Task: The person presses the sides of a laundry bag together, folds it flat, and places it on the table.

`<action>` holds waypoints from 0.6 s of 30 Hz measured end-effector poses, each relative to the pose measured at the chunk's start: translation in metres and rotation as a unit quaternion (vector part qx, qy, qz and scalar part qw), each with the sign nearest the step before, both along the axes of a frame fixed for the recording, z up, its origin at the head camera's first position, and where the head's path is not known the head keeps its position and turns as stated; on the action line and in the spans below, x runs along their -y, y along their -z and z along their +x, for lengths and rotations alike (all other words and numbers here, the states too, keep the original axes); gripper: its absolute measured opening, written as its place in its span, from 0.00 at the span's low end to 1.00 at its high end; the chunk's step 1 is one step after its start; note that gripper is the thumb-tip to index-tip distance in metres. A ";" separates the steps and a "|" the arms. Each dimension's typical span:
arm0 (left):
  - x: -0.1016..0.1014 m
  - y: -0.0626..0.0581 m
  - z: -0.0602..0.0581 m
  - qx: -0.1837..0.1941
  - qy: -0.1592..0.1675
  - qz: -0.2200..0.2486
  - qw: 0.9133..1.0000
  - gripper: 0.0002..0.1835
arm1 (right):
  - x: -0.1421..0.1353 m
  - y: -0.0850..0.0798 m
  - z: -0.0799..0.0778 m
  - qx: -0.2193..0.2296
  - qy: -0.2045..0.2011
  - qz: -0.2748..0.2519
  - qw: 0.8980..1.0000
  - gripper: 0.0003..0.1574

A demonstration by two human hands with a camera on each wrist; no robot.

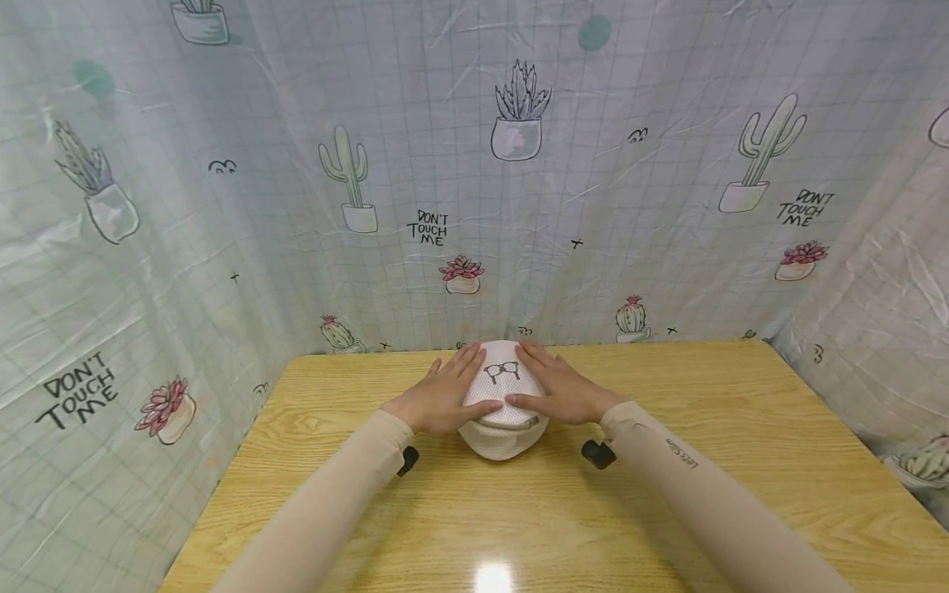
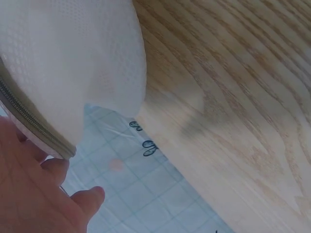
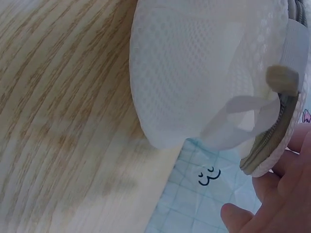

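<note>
White mesh bag rests on the wooden table, a little below the middle of the head view, directly between the two hands. From left to right: a beige sleeve rises from the bottom edge, with a black device at its wrist. The left hand lies over the bag's left side, fingers extended and thumb spread away toward the centre. In the left wrist view the bag fills the upper left, and that hand, lower left, touches its edge beside the zip.

Between the hands, a glasses print shows on the bag's upper face; the bag's rounded lower part projects below both thumbs. The thumb tips point at each other across the middle.

The right hand covers the right side, fingers likewise extended, thumb apart. In the right wrist view it sits lower right against the bag's edge, below a tab. How firmly either hand presses cannot be told. The second sleeve runs to the lower right.
</note>
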State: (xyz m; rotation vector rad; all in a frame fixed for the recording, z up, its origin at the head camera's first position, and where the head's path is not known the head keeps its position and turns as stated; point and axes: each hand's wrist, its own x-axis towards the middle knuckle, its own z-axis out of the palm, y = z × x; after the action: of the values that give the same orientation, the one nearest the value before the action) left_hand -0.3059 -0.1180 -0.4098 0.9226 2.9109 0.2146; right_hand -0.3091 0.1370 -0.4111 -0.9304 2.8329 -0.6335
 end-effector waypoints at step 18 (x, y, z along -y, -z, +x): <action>0.004 0.008 0.001 0.003 0.011 -0.011 1.000 0.53 | 0.003 0.009 0.003 0.014 0.000 0.030 0.999 0.61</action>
State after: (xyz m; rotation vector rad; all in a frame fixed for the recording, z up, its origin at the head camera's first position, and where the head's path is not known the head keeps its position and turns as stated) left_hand -0.3051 -0.1217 -0.4183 0.9484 2.8909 0.1836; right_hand -0.3058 0.1343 -0.4200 -0.9054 2.8107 -0.5548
